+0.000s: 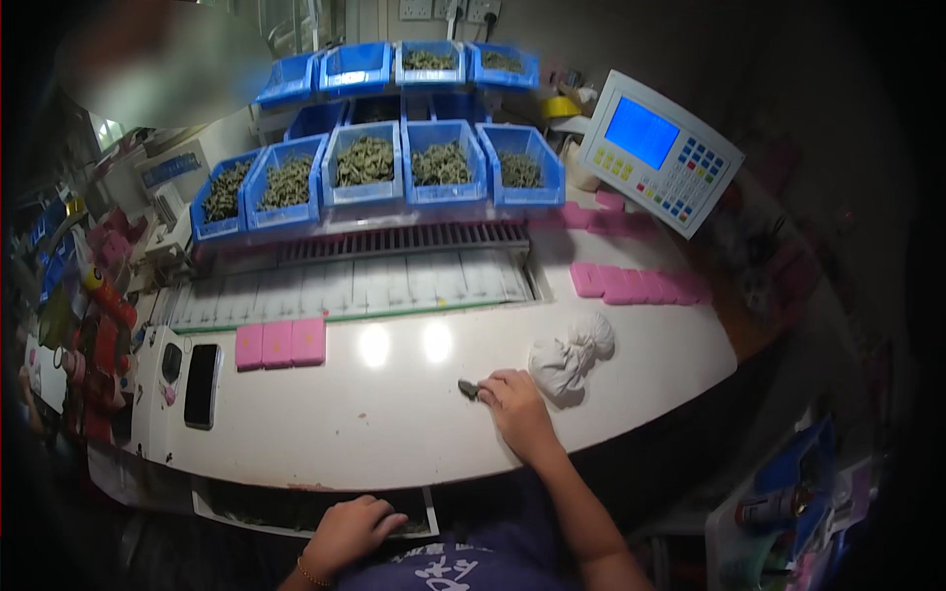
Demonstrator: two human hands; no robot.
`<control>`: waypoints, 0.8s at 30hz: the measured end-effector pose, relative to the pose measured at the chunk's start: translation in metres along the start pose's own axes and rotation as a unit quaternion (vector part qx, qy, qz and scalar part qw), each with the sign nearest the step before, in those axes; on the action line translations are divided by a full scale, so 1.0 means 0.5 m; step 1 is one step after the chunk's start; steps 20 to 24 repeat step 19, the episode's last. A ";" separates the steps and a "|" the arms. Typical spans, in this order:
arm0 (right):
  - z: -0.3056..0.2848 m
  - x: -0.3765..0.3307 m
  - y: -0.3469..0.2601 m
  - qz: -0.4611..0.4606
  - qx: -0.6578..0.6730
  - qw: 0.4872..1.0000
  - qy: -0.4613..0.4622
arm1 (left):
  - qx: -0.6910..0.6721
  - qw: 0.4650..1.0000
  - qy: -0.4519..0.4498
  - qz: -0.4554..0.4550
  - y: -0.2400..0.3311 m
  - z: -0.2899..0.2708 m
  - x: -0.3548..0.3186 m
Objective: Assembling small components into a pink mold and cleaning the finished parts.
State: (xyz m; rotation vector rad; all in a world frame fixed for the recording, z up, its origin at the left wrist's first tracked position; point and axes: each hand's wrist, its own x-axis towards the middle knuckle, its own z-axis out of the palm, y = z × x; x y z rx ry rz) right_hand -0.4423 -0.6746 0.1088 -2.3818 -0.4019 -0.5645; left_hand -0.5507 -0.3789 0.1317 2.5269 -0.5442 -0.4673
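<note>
Over the white table, my right hand (517,406) pinches a small dark grey-green piece (468,390), whose kind I cannot make out. Just right of that hand sits a knotted white cloth bag (570,360). Lower down, my left hand (353,530) lies over a shallow open drawer (215,507) at the table's front edge, thumb apart from loosely bent fingers. Nothing shows in it, though its underside is hidden. Three pink blocks (281,345) and a dark-screened phone (202,386) lie on the left side of the table.
Blue bins (363,182) with grey-green pieces stand in rows at the back. Before them lies a white panel (365,286) with dark dividing lines. A tilted keypad with a blue screen (662,148) stands back right, near a row of pink blocks (641,285).
</note>
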 end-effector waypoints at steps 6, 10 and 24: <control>-0.002 -0.012 -0.008 -0.035 -0.039 0.998 -0.034 | -0.202 0.978 0.043 0.012 0.037 -0.091 -0.001; -0.002 0.001 -0.007 -0.004 -0.025 0.999 -0.044 | -0.244 0.946 0.198 -0.085 -0.042 -0.104 0.042; -0.033 0.356 -0.002 -0.070 -0.021 0.996 0.044 | -0.075 0.815 0.536 -0.209 -0.223 -0.092 0.146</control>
